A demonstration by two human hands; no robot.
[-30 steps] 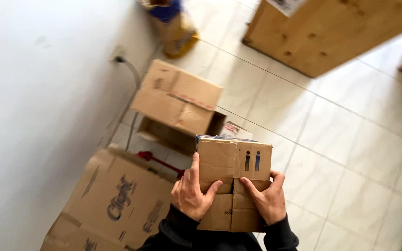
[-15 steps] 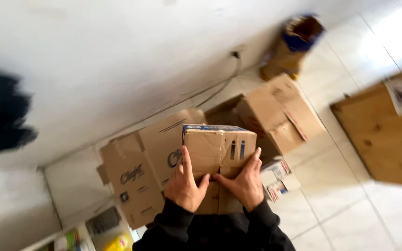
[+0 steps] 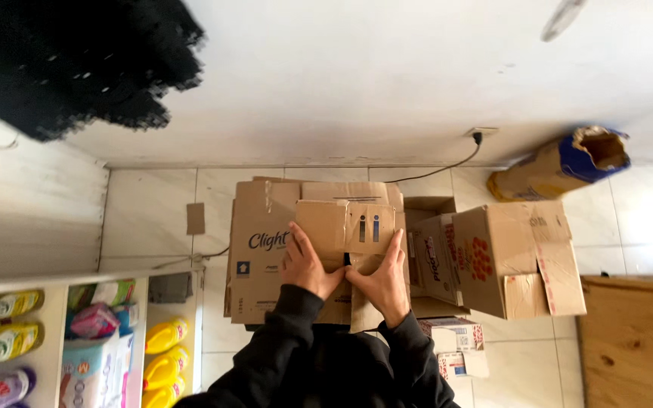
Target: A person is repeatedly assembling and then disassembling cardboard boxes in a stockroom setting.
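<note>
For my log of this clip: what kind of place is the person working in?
Probably a small shop's storage corner. Shelves on the left hold rows of yellow bottles and packaged goods, printed cardboard boxes sit on the tiled floor, and both hands hold a flattened carton.

Around the one small cardboard box held up by two hands, left hand and right hand, there are two larger cardboard boxes beside it, three yellow bottles lower left, one paper sack upper right
</note>
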